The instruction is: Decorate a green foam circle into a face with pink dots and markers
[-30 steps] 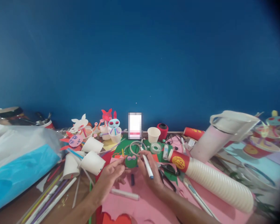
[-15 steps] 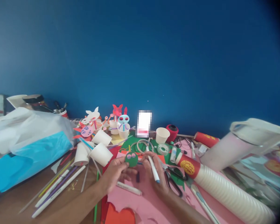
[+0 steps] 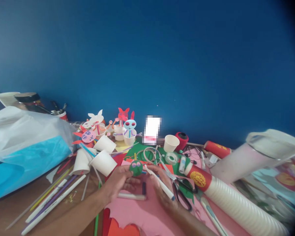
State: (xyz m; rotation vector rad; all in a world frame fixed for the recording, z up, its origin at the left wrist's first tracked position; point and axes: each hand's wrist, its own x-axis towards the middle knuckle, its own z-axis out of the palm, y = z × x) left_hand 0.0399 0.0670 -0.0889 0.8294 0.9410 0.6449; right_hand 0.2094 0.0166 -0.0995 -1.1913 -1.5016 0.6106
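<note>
My left hand (image 3: 121, 183) pinches a small green paper disc (image 3: 136, 168) by its left edge. Two pinkish-purple eyes with drawn details are on the disc. In my right hand (image 3: 165, 194) is a white marker (image 3: 162, 186), its upper end slanting left to the disc's right side; I cannot tell whether it touches. Below the hands another white marker (image 3: 132, 196) lies on pink paper (image 3: 147, 213), with a dark marker cap (image 3: 144, 188) beside it. Black-handled scissors (image 3: 183, 193) lie right of my right hand.
Paper-cup figures (image 3: 129, 134) stand at the back, with tipped white cups (image 3: 104, 163) nearer. Pens (image 3: 54, 205) and straws lie left, beside a plastic bag (image 3: 31, 137). A clear tape roll (image 3: 171, 157), an upright cup (image 3: 171, 143) and a long cup stack (image 3: 245, 203) lie right.
The marker in my right hand has swung leftward, bringing its upper end close to the green disc. My left hand still holds the disc. The view has shifted slightly.
</note>
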